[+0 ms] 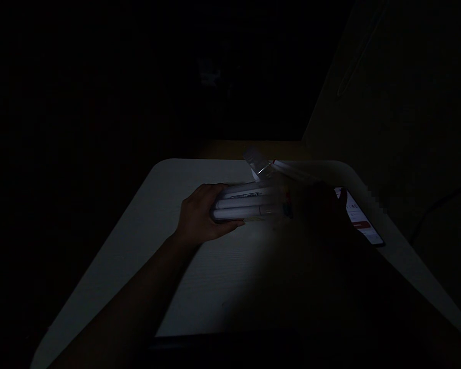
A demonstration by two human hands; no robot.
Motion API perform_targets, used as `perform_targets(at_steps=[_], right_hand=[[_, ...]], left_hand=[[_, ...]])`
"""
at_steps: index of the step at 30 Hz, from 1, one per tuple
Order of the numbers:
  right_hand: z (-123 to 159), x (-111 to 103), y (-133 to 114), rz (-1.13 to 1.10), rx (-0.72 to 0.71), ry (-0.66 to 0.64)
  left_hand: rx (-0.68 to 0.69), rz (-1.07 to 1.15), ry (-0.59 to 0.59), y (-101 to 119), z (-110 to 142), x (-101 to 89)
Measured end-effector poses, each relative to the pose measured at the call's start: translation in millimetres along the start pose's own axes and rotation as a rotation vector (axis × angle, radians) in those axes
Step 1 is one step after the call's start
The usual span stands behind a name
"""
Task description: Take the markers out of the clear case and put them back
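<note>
My left hand (pixel 202 212) is wrapped around one end of a clear pack of white pens (pixel 240 202), thumb along the near side and fingers over the far side. Several white barrels lie side by side in it, and coloured tips show dimly at the right end. Deep shadow covers my right hand (pixel 325 207), which is to the right of the pack and beside the phone. Its fingers are too dark to make out. Behind the pack lies a white pen with a red end (pixel 288 168), next to a crumpled piece of clear plastic (pixel 258 163).
A lit phone (pixel 363 220) lies on the right side of the white table (pixel 146 256). The table has rounded far corners. A dark edge (pixel 215 341) crosses the near side. Beyond the table the room is nearly black, with a cable (pixel 441 200) at the right.
</note>
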State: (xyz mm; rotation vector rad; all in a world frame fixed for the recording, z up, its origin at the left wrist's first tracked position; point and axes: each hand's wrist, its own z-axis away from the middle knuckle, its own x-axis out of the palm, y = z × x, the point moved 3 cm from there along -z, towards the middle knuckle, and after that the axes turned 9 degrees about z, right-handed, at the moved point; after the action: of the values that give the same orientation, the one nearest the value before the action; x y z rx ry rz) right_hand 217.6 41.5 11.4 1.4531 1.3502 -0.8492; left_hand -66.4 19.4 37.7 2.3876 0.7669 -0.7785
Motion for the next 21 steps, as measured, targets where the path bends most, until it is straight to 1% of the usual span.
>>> perform_targets(at_steps=[5,9,16,18,21], right_hand=[[-5,0,-1,0.005,0.003,0.001],[-3,0,-3,-0.003,-0.033,-0.018],[-7,-13,-7,0.021,-0.004,-0.128],[-7,-17,-8,-0.017,-0.017,-0.103],[-5,-22,-7,-0.114,-0.024,-0.024]], left_hand=[[0.031,0.018,0.013,2,0,0.3],[0.012,0.017,0.004,3,-1,1.2],[0.021,0.017,0.015,1,-1,0.9],[0.016,0.012,0.009,0,-1,1.1],[0.014,0.0,0.005,0,-1,1.1]])
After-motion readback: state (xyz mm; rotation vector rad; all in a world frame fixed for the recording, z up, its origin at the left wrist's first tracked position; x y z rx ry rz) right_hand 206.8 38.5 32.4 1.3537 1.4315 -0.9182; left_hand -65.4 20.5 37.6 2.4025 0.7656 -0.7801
